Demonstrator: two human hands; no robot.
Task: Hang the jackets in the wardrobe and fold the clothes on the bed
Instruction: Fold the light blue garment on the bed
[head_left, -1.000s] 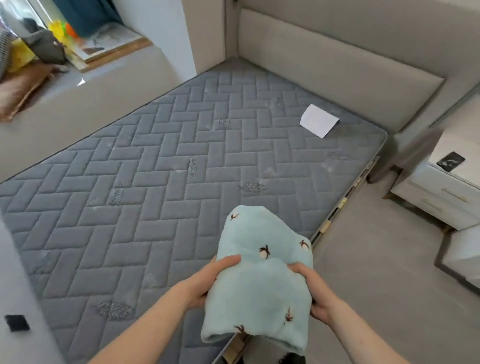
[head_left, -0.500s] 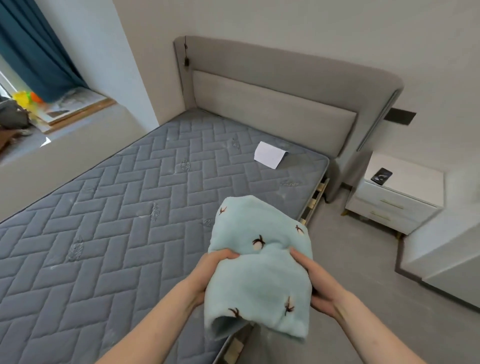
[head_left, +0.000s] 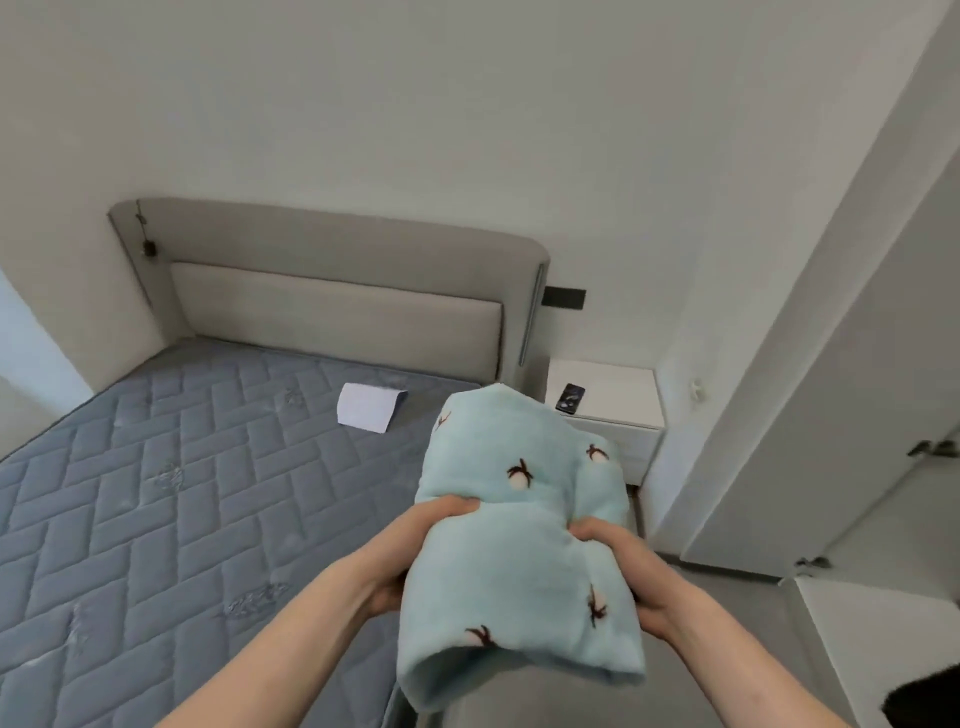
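My left hand and right hand still clamp the folded pale-blue fleece garment; I've turned toward 2 o'clock, off the grey quilted bed; stowing probably follows.

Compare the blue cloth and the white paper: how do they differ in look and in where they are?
The cloth is pale blue with small dark-and-white motifs; the paper is plain white. The cloth is a thick, soft bundle; the paper is thin and nearly flat, with one edge curled. The left hand and right hand grip the cloth in the air; the paper lies untouched on the mattress.
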